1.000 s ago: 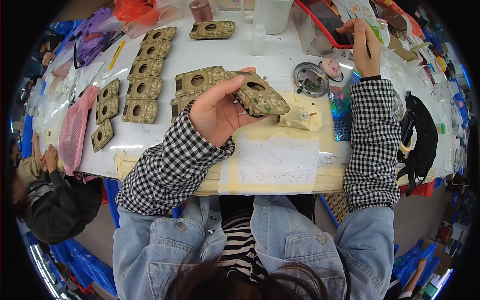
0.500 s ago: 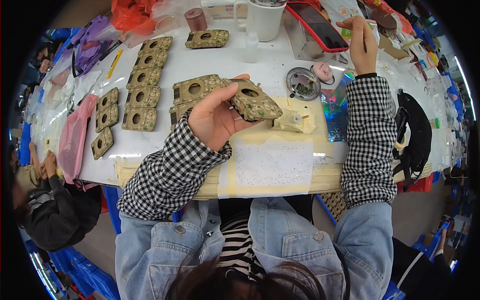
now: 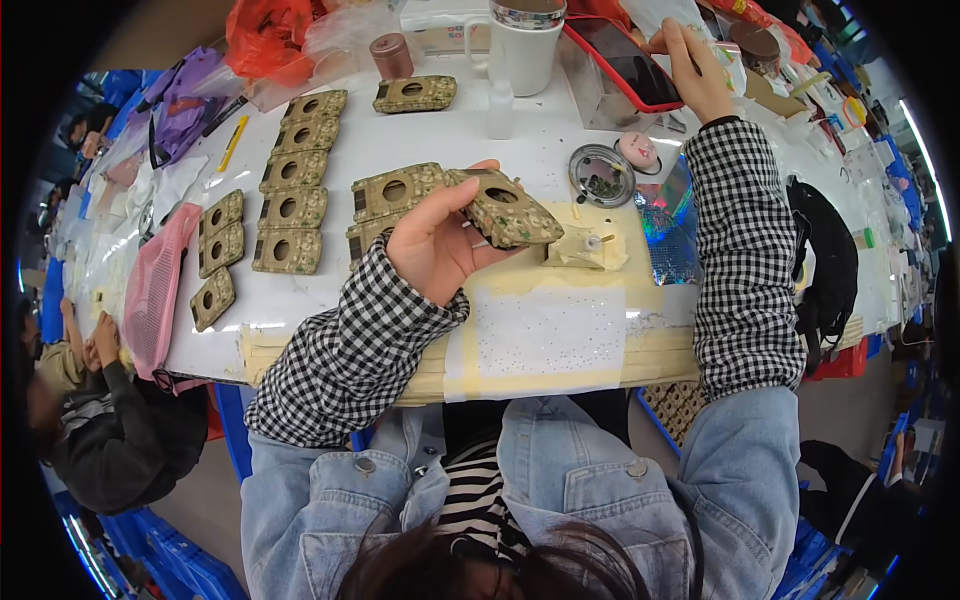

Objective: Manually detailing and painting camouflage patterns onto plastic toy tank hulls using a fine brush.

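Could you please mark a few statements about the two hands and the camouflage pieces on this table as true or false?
1. The left hand holds a camouflage-patterned piece with a round hole. True.
2. The right hand rests in the person's lap. False: it reaches to the far side of the table, beside a red-edged phone.
3. A white mug stands on the table. True.
4. The pink pouch lies at the table's right edge. False: it lies at the left edge.

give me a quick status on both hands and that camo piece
Left hand grips camo block with round hole, lifted off the white table. Right hand reaching far, by the red-edged phone. More camo blocks lined up at left, nothing blocking.
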Motion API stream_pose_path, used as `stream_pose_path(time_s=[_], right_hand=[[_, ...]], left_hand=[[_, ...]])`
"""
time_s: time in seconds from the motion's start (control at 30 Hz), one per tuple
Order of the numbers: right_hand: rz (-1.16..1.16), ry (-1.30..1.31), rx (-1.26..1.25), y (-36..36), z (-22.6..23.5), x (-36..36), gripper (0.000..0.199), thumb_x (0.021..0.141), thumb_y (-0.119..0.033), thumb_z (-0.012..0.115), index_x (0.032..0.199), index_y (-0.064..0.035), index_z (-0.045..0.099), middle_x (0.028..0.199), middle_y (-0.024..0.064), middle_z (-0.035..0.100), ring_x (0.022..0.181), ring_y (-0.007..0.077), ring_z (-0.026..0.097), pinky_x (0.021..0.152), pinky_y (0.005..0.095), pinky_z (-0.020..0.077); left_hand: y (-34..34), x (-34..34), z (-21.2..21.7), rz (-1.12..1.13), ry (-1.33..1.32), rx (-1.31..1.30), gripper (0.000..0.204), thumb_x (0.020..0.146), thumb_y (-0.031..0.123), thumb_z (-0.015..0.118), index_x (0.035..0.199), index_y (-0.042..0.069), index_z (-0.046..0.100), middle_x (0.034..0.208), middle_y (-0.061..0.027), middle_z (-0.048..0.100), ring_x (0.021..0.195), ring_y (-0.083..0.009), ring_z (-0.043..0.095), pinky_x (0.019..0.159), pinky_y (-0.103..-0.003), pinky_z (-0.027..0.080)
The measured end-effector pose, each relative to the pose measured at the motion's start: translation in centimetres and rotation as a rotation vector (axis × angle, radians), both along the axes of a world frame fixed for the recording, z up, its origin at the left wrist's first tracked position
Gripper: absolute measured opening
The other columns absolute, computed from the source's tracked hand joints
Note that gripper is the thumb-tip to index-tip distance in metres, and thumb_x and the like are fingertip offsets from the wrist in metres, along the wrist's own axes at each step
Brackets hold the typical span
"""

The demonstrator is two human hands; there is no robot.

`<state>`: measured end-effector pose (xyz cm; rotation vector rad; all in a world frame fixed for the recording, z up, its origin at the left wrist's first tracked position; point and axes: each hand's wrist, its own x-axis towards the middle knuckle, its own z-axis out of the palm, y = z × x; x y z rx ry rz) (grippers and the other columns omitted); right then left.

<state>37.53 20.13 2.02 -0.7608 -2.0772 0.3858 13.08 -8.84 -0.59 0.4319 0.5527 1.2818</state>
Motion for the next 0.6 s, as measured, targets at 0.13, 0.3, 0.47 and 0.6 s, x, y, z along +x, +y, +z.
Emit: stream_pose_path(time_s=[0.13,0.3,0.47,0.6], right_hand=[[-0.013,0.002,-0.011,-0.9,0.8,0.4,0.044,0.098,-0.035,0.036,0.089,0.0011,0.058,0.086,0.0085,0.064,0.088,0.0163,0.062,0.083,0.0271,0.0444],[0.009,0.004,-0.021,-1.0,0.7,0.2,0.043,0.099,-0.035,0.036,0.09,0.0014,0.058,0.086,0.0082,0.064,0.088,0.016,0.061,0.083,0.0271,0.0442],[0.018,-0.032,0.025,-0.6,0.2,-0.1,0.043,0.099,-0.034,0.036,0.093,0.0018,0.058,0.088,0.0068,0.064,0.091,0.015,0.06,0.085,0.0262,0.0432],[-0.001,-0.079,0.0,-0.7,-0.1,-0.4,0.042,0.099,-0.034,0.036,0.094,0.002,0.058,0.089,0.006,0.063,0.091,0.0148,0.06,0.086,0.0258,0.0423]], left_hand=[[0.2,0.0,-0.1,-0.027,-0.014,0.012,0.048,0.093,0.022,0.043,0.132,-0.002,0.031,0.126,-0.0226,0.044,0.116,-0.0315,0.049,0.094,-0.043,0.047],[0.2,0.0,-0.1,-0.011,-0.006,0.008,0.048,0.093,0.022,0.043,0.132,-0.002,0.031,0.125,-0.0223,0.045,0.116,-0.031,0.049,0.094,-0.043,0.047],[0.1,-0.1,-0.2,-0.009,0.002,0.006,0.048,0.093,0.022,0.043,0.132,-0.003,0.031,0.125,-0.022,0.046,0.116,-0.0304,0.049,0.094,-0.043,0.047],[0.1,-0.1,-0.1,-0.005,0.01,0.002,0.048,0.093,0.022,0.043,0.132,-0.002,0.032,0.125,-0.0219,0.046,0.116,-0.0305,0.049,0.094,-0.043,0.047]])
